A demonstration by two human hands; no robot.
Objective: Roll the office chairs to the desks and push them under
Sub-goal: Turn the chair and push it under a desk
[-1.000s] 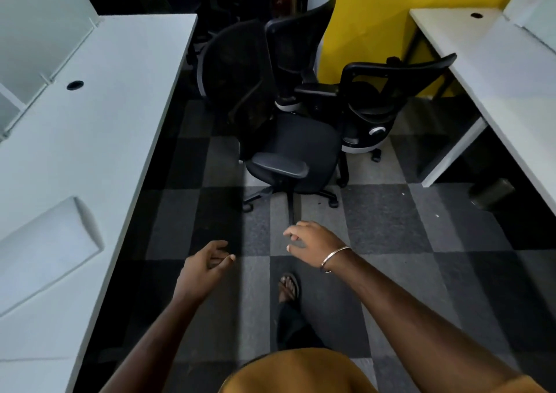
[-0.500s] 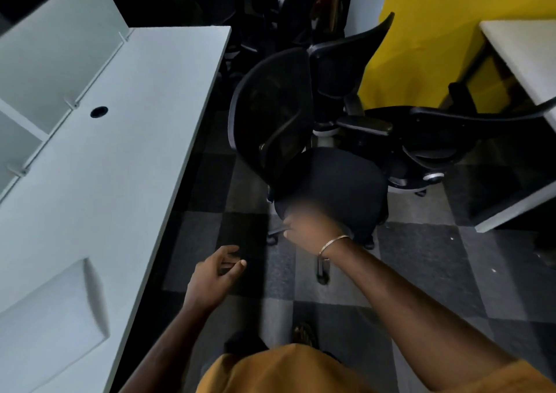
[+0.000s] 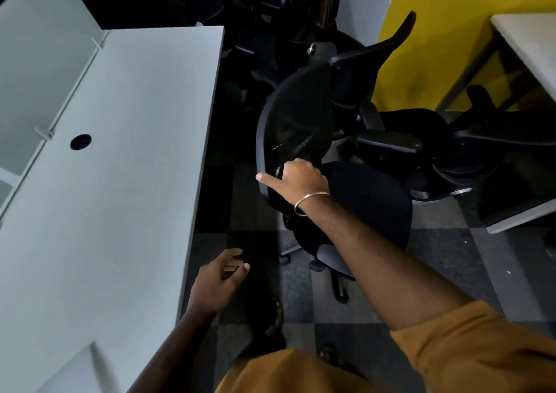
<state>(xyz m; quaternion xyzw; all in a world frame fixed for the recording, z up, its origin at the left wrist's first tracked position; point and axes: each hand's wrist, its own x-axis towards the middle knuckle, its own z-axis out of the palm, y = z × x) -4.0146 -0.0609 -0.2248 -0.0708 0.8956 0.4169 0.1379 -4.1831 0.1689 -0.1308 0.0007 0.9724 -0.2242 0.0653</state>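
Chair (image 3: 346,188): black, mesh backrest and padded seat, standing on the checkered carpet in the aisle, just right of the long white tabletop; its wheeled base shows below the seat.
Right grip (image 3: 296,179): curled over the lower left edge of the chair's backrest frame, fingers wrapped behind the mesh, thumb stretched along the rim toward the tabletop. A thin metal bangle (image 3: 311,203) sits on the wrist just behind the grip.
Left grip (image 3: 218,281): below and left of the right grip, hanging over the carpet beside the tabletop edge, fingers loosely bent and holding nothing, touching nothing.
Tabletop (image 3: 120,182): left of both grips, long and white, with 1 round cable hole (image 3: 80,142) and a pale divider panel (image 3: 36,61) along its far side.
Other chairs: 1 more black chair (image 3: 391,140) directly beyond the right grip, its armrest close behind the held backrest; another (image 3: 496,146) farther right, partly under the second tabletop; darker ones (image 3: 288,16) up beyond, too dim to count.
Second tabletop (image 3: 529,46): white, well right of the right grip, against a yellow wall (image 3: 445,31).
Carpet (image 3: 451,272): grey and dark squares, beneath both grips.
Sleeve (image 3: 469,344): mustard-coloured, on the right arm, below the right grip.
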